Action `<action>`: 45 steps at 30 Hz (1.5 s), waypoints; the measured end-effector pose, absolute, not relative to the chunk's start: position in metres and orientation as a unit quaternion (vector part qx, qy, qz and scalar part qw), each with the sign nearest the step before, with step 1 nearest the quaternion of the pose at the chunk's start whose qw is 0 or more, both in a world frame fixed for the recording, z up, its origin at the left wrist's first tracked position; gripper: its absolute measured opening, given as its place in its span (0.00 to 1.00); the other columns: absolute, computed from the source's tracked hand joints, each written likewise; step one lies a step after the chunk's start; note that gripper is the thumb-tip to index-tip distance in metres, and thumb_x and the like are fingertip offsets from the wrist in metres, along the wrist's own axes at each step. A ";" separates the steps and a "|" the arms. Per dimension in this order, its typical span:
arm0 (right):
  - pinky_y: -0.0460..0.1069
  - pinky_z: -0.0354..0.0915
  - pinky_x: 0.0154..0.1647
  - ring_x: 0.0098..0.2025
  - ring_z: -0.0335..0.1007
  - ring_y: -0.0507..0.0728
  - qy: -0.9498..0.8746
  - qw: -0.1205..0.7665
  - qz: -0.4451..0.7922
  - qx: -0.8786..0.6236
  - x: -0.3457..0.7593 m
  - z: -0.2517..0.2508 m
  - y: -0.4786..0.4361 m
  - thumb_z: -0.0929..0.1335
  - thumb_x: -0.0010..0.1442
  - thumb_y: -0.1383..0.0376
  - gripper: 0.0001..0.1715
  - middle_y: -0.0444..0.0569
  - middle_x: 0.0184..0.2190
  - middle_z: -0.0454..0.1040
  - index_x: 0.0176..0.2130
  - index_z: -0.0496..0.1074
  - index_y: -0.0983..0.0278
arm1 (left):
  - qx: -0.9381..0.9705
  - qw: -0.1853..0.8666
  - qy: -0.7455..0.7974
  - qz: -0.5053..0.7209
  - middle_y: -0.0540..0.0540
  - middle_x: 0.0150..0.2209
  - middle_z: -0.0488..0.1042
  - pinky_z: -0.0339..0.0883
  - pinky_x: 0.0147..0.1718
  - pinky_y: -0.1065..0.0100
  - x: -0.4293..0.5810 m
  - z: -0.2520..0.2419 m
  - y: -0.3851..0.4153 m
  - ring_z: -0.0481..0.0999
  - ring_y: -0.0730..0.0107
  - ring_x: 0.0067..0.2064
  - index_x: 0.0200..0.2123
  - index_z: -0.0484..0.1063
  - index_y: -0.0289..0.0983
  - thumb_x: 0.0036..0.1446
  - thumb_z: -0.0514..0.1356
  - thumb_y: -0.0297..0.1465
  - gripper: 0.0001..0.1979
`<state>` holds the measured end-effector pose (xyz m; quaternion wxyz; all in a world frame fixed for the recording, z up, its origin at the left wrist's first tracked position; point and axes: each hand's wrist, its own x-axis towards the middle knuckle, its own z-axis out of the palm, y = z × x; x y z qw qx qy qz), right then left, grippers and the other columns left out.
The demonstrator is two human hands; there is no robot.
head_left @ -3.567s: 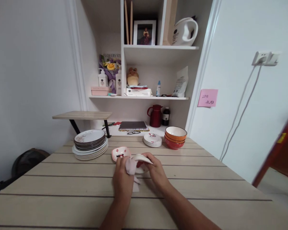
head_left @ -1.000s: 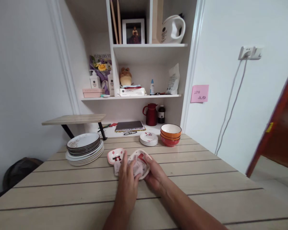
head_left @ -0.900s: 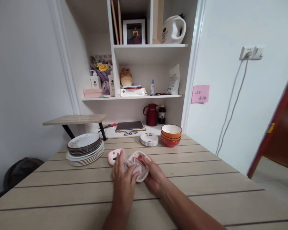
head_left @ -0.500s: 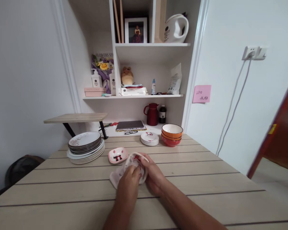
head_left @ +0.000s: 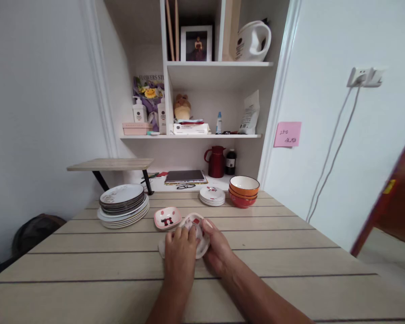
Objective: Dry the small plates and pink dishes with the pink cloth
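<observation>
My right hand (head_left: 218,245) grips a small dish (head_left: 205,243) by its right side. The dish has a pale rim and some red in its pattern, and it is tilted toward me. Inside and across the dish lies my left hand (head_left: 181,247), fingers bent over a pale cloth (head_left: 161,247) that sticks out to the left of the hand. Much of the cloth and the dish's inside is hidden under the fingers. Just behind, a pink-rimmed dish (head_left: 167,218) with a red and black figure rests on the table.
A tall stack of plates (head_left: 123,204) stands at the left below a small raised shelf (head_left: 111,164). Small plates (head_left: 212,196) and stacked bowls (head_left: 244,191) are at the back right. Behind them are a laptop (head_left: 185,176), glasses (head_left: 185,186) and a red jug (head_left: 216,162).
My left hand has flattened from a bunched grip, with its fingers now spread further over the cloth. The dish is turned more toward me. The camera view has shifted slightly.
</observation>
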<state>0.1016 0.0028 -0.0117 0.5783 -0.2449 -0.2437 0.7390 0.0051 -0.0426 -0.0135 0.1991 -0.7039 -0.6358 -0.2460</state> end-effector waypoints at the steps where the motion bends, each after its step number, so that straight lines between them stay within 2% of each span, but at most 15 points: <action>1: 0.46 0.65 0.30 0.28 0.70 0.52 -0.249 0.587 0.729 -0.248 0.103 -0.011 0.003 0.78 0.42 0.59 0.20 0.42 0.27 0.77 0.34 0.71 0.62 | -0.713 0.194 -0.631 -0.236 0.44 0.43 0.77 0.64 0.43 0.56 0.006 -0.016 -0.043 0.72 0.57 0.46 0.50 0.73 0.40 0.61 0.57 0.27 0.15; 4: 0.46 0.65 0.32 0.30 0.71 0.53 -0.283 0.590 0.716 -0.243 0.107 -0.011 0.003 0.77 0.45 0.58 0.20 0.44 0.29 0.78 0.37 0.72 0.61 | -0.763 0.163 -0.579 -0.238 0.47 0.42 0.78 0.66 0.42 0.58 0.004 -0.022 -0.044 0.73 0.60 0.45 0.48 0.74 0.42 0.60 0.57 0.25 0.14; 6: 0.44 0.64 0.30 0.29 0.70 0.52 -0.306 0.566 0.728 -0.235 0.110 -0.011 0.003 0.77 0.46 0.58 0.20 0.43 0.29 0.78 0.37 0.73 0.61 | -0.794 0.146 -0.531 -0.260 0.50 0.43 0.78 0.64 0.47 0.55 0.002 -0.020 -0.043 0.73 0.62 0.47 0.47 0.74 0.46 0.60 0.57 0.25 0.15; 9: 0.44 0.63 0.29 0.29 0.70 0.51 -0.318 0.531 0.754 -0.219 0.112 -0.014 0.002 0.77 0.48 0.58 0.19 0.44 0.31 0.78 0.39 0.73 0.61 | -0.793 0.166 -0.510 -0.290 0.53 0.43 0.79 0.53 0.59 0.45 0.000 -0.011 -0.043 0.71 0.61 0.53 0.45 0.74 0.50 0.62 0.55 0.25 0.16; 11: 0.45 0.64 0.30 0.30 0.71 0.51 -0.310 0.532 0.759 -0.209 0.110 -0.014 0.001 0.77 0.48 0.58 0.20 0.44 0.33 0.79 0.39 0.73 0.61 | -0.760 0.197 -0.547 -0.291 0.51 0.43 0.78 0.48 0.61 0.42 0.001 -0.004 -0.044 0.71 0.61 0.53 0.46 0.74 0.48 0.64 0.53 0.25 0.16; 15: 0.46 0.66 0.33 0.30 0.71 0.52 -0.292 0.571 0.736 -0.215 0.101 -0.014 -0.002 0.77 0.47 0.59 0.19 0.43 0.31 0.78 0.38 0.72 0.61 | -0.691 0.235 -0.638 -0.247 0.46 0.39 0.78 0.59 0.54 0.47 0.007 -0.003 -0.048 0.73 0.59 0.47 0.49 0.73 0.41 0.64 0.51 0.24 0.16; 19: 0.47 0.67 0.33 0.30 0.73 0.53 -0.285 0.590 0.716 -0.241 0.098 -0.013 -0.004 0.77 0.46 0.57 0.21 0.43 0.29 0.78 0.39 0.72 0.60 | -0.693 0.208 -0.649 -0.236 0.44 0.34 0.79 0.65 0.42 0.55 0.012 -0.014 -0.051 0.75 0.59 0.40 0.40 0.76 0.37 0.62 0.51 0.23 0.13; 21: 0.47 0.67 0.33 0.30 0.73 0.54 -0.291 0.591 0.710 -0.249 0.100 -0.013 -0.003 0.77 0.47 0.56 0.22 0.43 0.29 0.78 0.41 0.72 0.60 | -0.722 0.174 -0.617 -0.260 0.45 0.33 0.79 0.65 0.41 0.57 0.012 -0.017 -0.050 0.75 0.60 0.39 0.37 0.76 0.38 0.62 0.53 0.25 0.11; 24: 0.46 0.66 0.32 0.30 0.73 0.53 -0.307 0.565 0.730 -0.232 0.103 -0.014 -0.002 0.77 0.46 0.56 0.23 0.44 0.29 0.78 0.40 0.72 0.61 | -0.753 0.144 -0.570 -0.296 0.48 0.34 0.79 0.61 0.49 0.52 0.007 -0.015 -0.048 0.75 0.60 0.42 0.39 0.76 0.43 0.62 0.56 0.27 0.10; 26: 0.45 0.66 0.32 0.30 0.72 0.52 -0.310 0.542 0.750 -0.218 0.103 -0.015 -0.001 0.78 0.45 0.57 0.22 0.44 0.30 0.78 0.38 0.72 0.62 | -0.744 0.158 -0.571 -0.310 0.50 0.36 0.79 0.53 0.57 0.45 0.005 -0.010 -0.047 0.74 0.59 0.46 0.40 0.76 0.45 0.62 0.56 0.27 0.11; 29: 0.46 0.67 0.34 0.30 0.72 0.52 -0.300 0.540 0.757 -0.212 0.102 -0.015 -0.001 0.77 0.46 0.58 0.22 0.44 0.31 0.78 0.39 0.72 0.61 | -0.694 0.203 -0.616 -0.312 0.49 0.41 0.79 0.46 0.59 0.40 0.006 -0.003 -0.047 0.71 0.56 0.51 0.45 0.74 0.46 0.63 0.54 0.27 0.13; 35: 0.46 0.67 0.32 0.29 0.72 0.53 -0.265 0.593 0.719 -0.248 0.099 -0.014 0.001 0.77 0.45 0.57 0.21 0.43 0.28 0.78 0.38 0.72 0.61 | -0.683 0.196 -0.663 -0.234 0.43 0.36 0.79 0.63 0.47 0.53 0.016 -0.010 -0.050 0.74 0.57 0.43 0.39 0.76 0.37 0.63 0.52 0.24 0.12; 39: 0.47 0.68 0.31 0.28 0.72 0.53 -0.270 0.614 0.694 -0.263 0.105 -0.011 0.006 0.77 0.45 0.58 0.23 0.44 0.29 0.79 0.39 0.71 0.61 | -0.733 0.110 -0.623 -0.252 0.45 0.37 0.79 0.64 0.42 0.59 0.013 -0.015 -0.051 0.75 0.59 0.42 0.37 0.76 0.39 0.64 0.54 0.31 0.10; 42: 0.48 0.69 0.33 0.31 0.73 0.54 -0.267 0.636 0.673 -0.267 0.113 -0.010 0.011 0.77 0.45 0.58 0.23 0.44 0.31 0.79 0.41 0.71 0.59 | -0.750 0.054 -0.605 -0.263 0.47 0.37 0.80 0.63 0.40 0.62 0.008 -0.015 -0.049 0.76 0.63 0.40 0.37 0.76 0.40 0.65 0.51 0.30 0.13; 45: 0.48 0.68 0.32 0.31 0.73 0.54 -0.291 0.624 0.675 -0.265 0.118 -0.010 0.012 0.76 0.48 0.57 0.23 0.43 0.32 0.79 0.43 0.71 0.58 | -0.707 0.046 -0.648 -0.277 0.44 0.35 0.80 0.63 0.39 0.62 0.003 -0.015 -0.045 0.77 0.61 0.39 0.39 0.76 0.38 0.66 0.49 0.30 0.15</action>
